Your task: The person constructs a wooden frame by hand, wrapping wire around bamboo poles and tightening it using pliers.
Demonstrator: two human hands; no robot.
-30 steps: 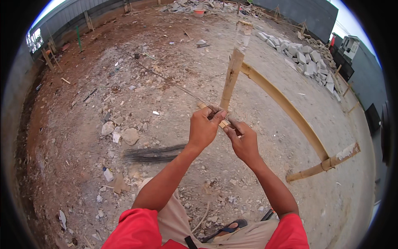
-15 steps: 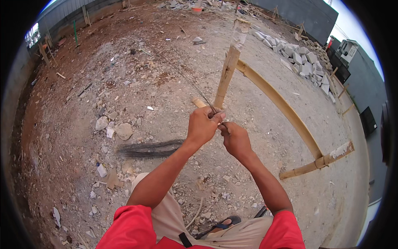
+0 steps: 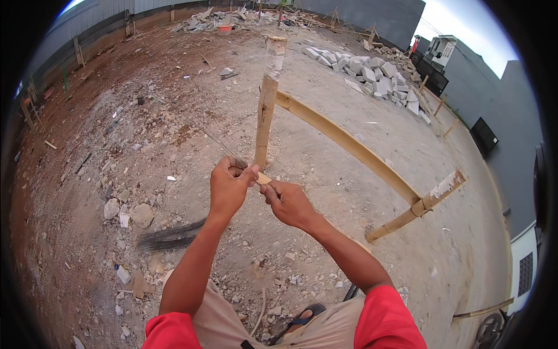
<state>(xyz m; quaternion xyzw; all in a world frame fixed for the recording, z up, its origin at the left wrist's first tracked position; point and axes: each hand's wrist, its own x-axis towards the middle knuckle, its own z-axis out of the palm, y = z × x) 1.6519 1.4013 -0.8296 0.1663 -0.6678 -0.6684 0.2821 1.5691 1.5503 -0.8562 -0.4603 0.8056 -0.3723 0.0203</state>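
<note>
My left hand (image 3: 228, 189) is closed around a few thin dark wires (image 3: 216, 139), which run out from it toward the upper left. Close beside it, my right hand (image 3: 288, 203) is pinched, and its fingers hide what they hold. Between the two hands shows the pale end of a bamboo strip (image 3: 264, 178). Both hands are just in front of the foot of an upright bamboo post (image 3: 267, 110). On the ground left of my left forearm lies a bundle of dark wire (image 3: 170, 237), partly covered by that arm.
A split bamboo rail (image 3: 354, 150) joins the upright post to a second, leaning-looking bamboo post (image 3: 418, 206) on the right. Stones (image 3: 142, 215) and rubble lie at the left. Farther off are a heap of grey blocks (image 3: 378, 78) and an orange bucket (image 3: 224, 29).
The view has swung to the right, so the posts and hands appear farther left. The pale bamboo end now shows between my hands, which are slightly farther apart.
</note>
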